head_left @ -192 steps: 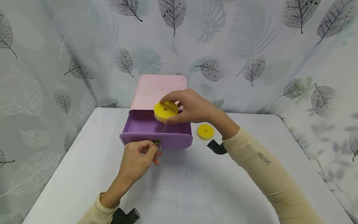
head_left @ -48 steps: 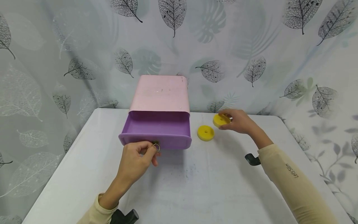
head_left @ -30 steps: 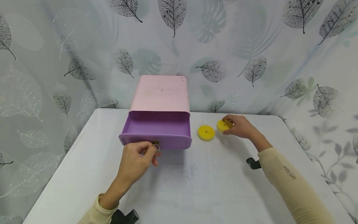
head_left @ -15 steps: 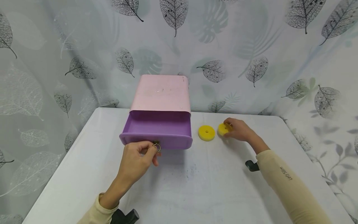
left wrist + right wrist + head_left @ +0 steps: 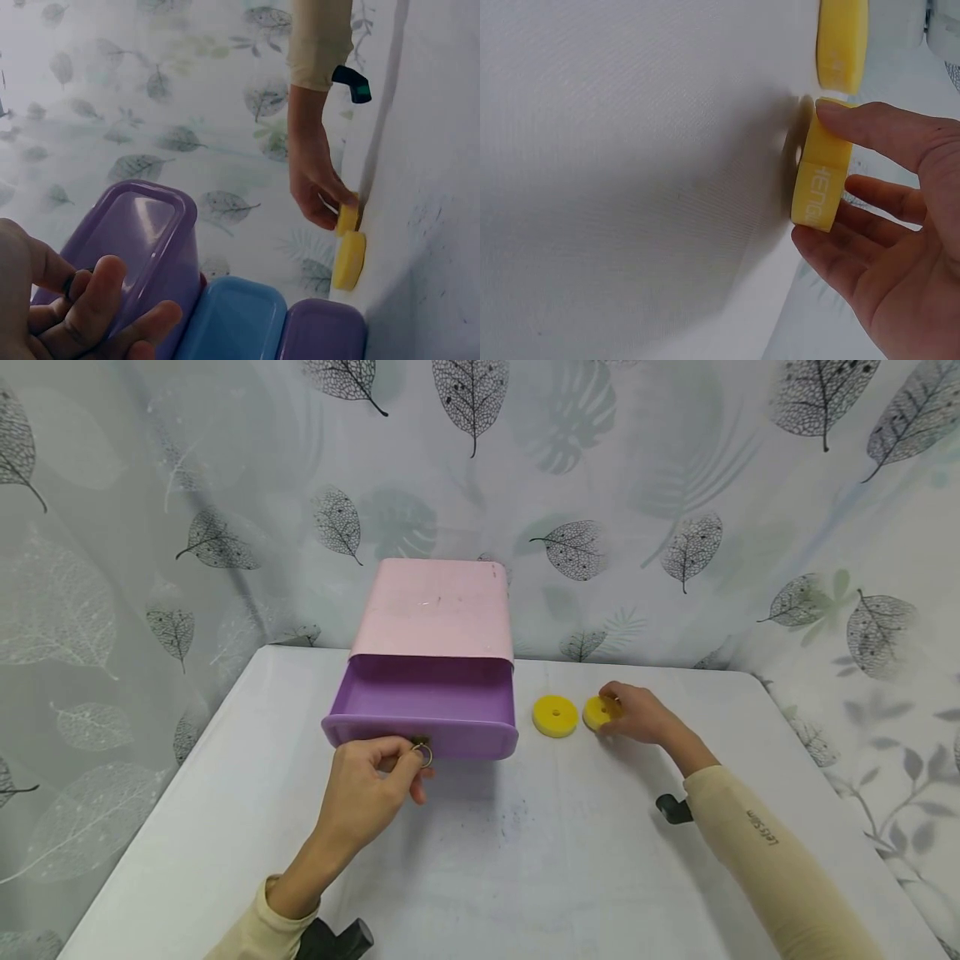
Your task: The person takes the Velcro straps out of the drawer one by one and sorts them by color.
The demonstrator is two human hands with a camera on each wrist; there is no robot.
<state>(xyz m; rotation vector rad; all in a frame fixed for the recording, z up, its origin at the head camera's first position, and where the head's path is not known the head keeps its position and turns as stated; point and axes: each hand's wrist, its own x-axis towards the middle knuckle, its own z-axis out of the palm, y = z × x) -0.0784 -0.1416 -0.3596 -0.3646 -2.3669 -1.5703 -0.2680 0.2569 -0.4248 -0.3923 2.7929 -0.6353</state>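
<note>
My left hand (image 5: 367, 789) pinches the metal ring pull (image 5: 427, 758) on the front of the purple drawer (image 5: 472, 740). The drawer stands pulled out of the pink-topped drawer unit (image 5: 442, 610), and its visible inside holds nothing. To the right, my right hand (image 5: 639, 713) grips a thick yellow disc (image 5: 597, 713) with a central hole, thumb and fingers at opposite edges. Pale lettering shows on that disc's rim in the right wrist view, where it is right at the tabletop. A second yellow disc (image 5: 555, 718) lies flat between it and the drawer.
Below the pulled-out drawer, the left wrist view shows a blue drawer (image 5: 238, 322) and another purple drawer (image 5: 324, 330). The white table (image 5: 525, 877) ends at a leaf-patterned curtain (image 5: 465, 485) behind. Each wrist carries a black mount (image 5: 675, 810).
From above the drawer, my right hand has carried the yellow disc right and lowered it beside the other one. My left hand has stayed on the ring, and the drawer has not moved.
</note>
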